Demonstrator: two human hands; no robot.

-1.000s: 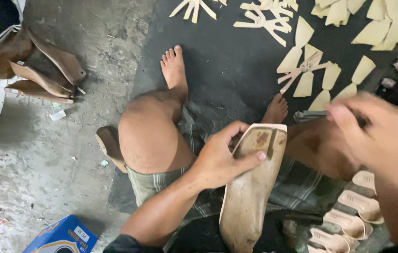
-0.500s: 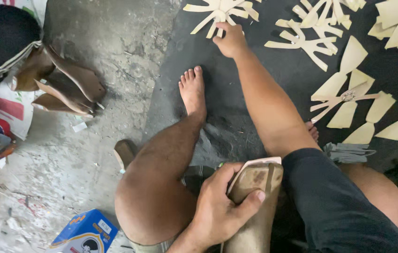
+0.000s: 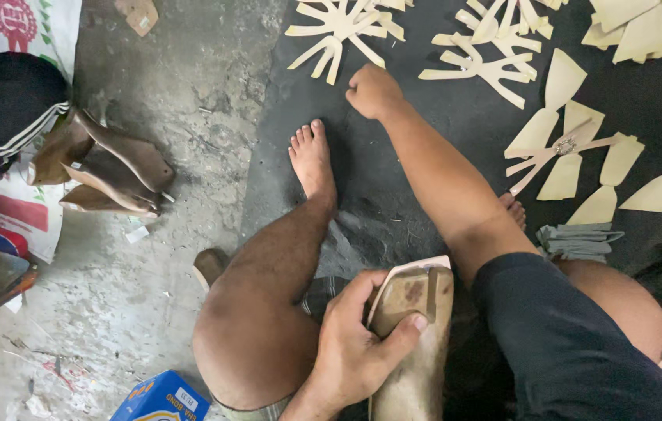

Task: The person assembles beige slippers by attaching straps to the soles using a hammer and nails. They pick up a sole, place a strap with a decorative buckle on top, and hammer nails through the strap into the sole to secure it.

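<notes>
My left hand (image 3: 358, 339) grips a tan wooden shoe last with a pale sole piece on it (image 3: 417, 312), held upright between my legs. My right hand (image 3: 374, 90) is stretched far forward, its fingers closed, resting on the black mat (image 3: 393, 187) just below a cream star-shaped strap cutout (image 3: 338, 35). I cannot see anything inside that fist. My bare left foot (image 3: 313, 160) lies on the mat beside that arm.
More cream strap cutouts (image 3: 495, 58) and bow-shaped pieces (image 3: 565, 156) cover the mat at upper right. A pile of brown wooden lasts (image 3: 104, 168) sits on the concrete floor at left. A blue box (image 3: 161, 398) lies near my knee, folded grey cloth (image 3: 576, 238) by my right leg.
My right arm went from near my lap out to the far strap cutouts, and the hand has now drawn back slightly below them. The left hand keeps its grip on the last.
</notes>
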